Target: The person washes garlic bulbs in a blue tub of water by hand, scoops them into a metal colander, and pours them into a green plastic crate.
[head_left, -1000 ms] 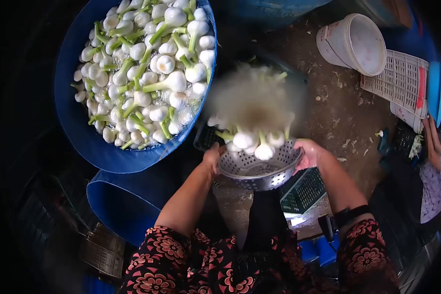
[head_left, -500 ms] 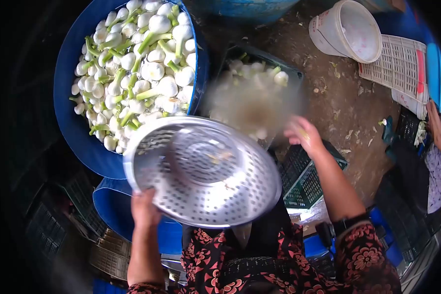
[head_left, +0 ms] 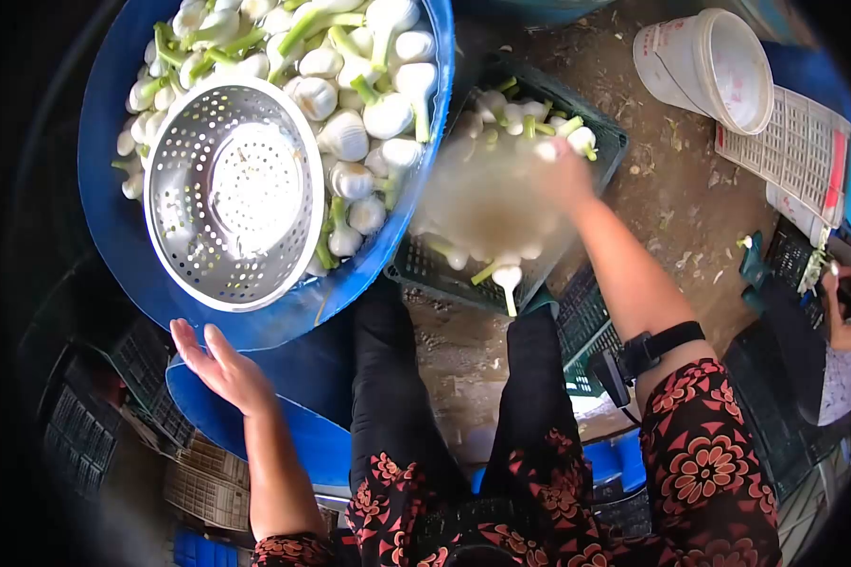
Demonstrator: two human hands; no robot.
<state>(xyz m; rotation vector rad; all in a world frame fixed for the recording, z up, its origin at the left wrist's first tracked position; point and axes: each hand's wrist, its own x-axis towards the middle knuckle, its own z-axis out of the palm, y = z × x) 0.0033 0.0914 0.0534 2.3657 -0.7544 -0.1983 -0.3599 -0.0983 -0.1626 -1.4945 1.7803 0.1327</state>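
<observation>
A perforated metal colander (head_left: 165,222) rests, tilted, on the white bulbs with green stems (head_left: 342,134) in the large blue tub (head_left: 99,180). Just below the tub's rim is my left hand (head_left: 219,367), empty, its fingers apart and not touching the colander. My right hand (head_left: 563,175) is over the dark green crate (head_left: 607,142), which holds more bulbs (head_left: 507,276). That hand is smeared, and a blurred patch in the view covers part of the crate, so its fingers are hidden.
A white bucket (head_left: 676,66) and a pale plastic crate (head_left: 790,142) stand at the upper right. Another person (head_left: 846,354) is at the right edge. A second green crate (head_left: 581,326) lies beside my legs, and a blue container (head_left: 298,402) sits below the tub.
My left hand has let go of the colander, which has moved up and left onto the bulbs. My right hand has moved up over the crate. The view has shifted.
</observation>
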